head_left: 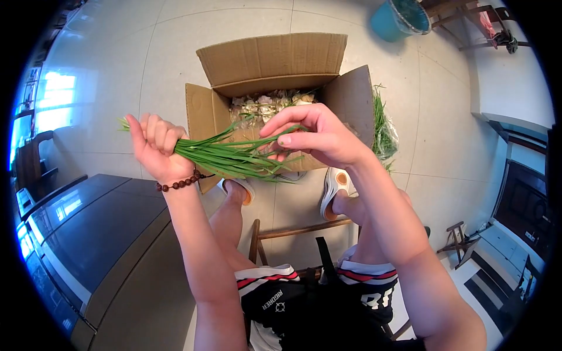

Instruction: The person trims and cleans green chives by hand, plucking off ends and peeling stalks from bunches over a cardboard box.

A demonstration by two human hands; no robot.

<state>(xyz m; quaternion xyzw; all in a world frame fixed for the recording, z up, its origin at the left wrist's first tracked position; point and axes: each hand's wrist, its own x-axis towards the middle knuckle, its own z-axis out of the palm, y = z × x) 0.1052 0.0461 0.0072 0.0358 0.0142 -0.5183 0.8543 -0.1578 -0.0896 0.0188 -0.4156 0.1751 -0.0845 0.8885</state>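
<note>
My left hand [159,146] is closed around a bunch of green chives [219,153], holding it over the near left side of an open cardboard box [272,61]. The pale cut ends poke out beyond my fist to the left, and the long leaves fan out to the right. At the leaf tips, my right hand [313,137] has its thumb and fingers curled around a few blades. Part of that grip is hidden behind the fingers. Inside the box lie whitish scraps and bits of green [266,106], partly covered by my right hand.
More green chives [381,126] with clear plastic lie on the floor against the box's right side. A teal bucket [391,22] stands at the back right. A dark glossy cabinet [99,228] is at my left, and a wooden stool bar [304,230] runs between my legs.
</note>
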